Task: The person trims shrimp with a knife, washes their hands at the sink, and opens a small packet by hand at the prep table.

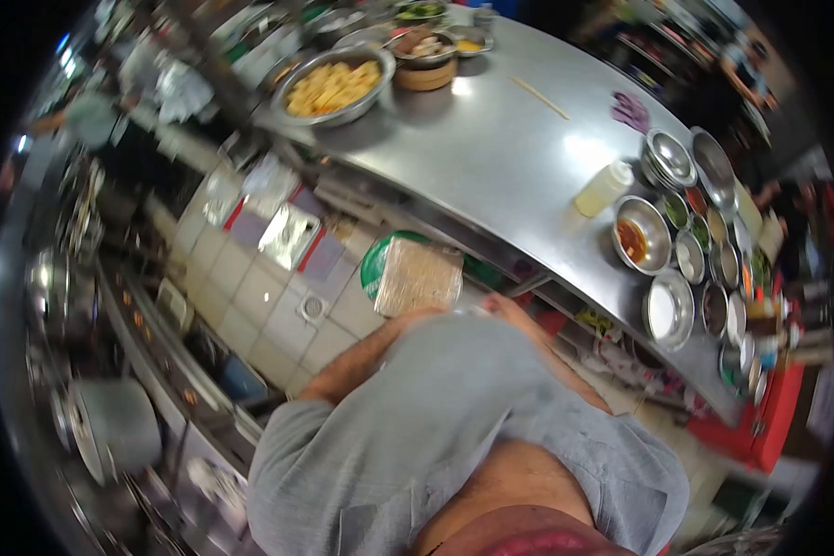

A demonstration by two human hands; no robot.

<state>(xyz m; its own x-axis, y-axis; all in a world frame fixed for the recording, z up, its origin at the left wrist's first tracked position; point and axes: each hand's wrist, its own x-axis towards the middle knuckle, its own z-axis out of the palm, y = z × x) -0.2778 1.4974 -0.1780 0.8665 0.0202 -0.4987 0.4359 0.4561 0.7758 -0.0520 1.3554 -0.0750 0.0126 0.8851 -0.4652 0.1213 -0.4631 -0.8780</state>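
My left hand (420, 316) is in front of my belly, mostly hidden behind my grey shirt (454, 371). My right hand (502, 308) is at the shirt's front edge too, small and blurred. A whitish patch lies between the hands, too unclear to name. What either hand holds, if anything, is hidden. Just beyond the hands, low down, a flat brown package (419, 274) with a shiny clear wrap rests over a round green object (373, 265). My left hand is nearest to this package, but I cannot tell whether they touch.
A long steel counter (500, 139) runs across ahead and right. On it stand a bowl of yellow pieces (334, 90), a squeeze bottle (604, 189) and several steel bowls, including one with red sauce (641, 236). A large pot (113, 431) is at left. Other people are in the background.
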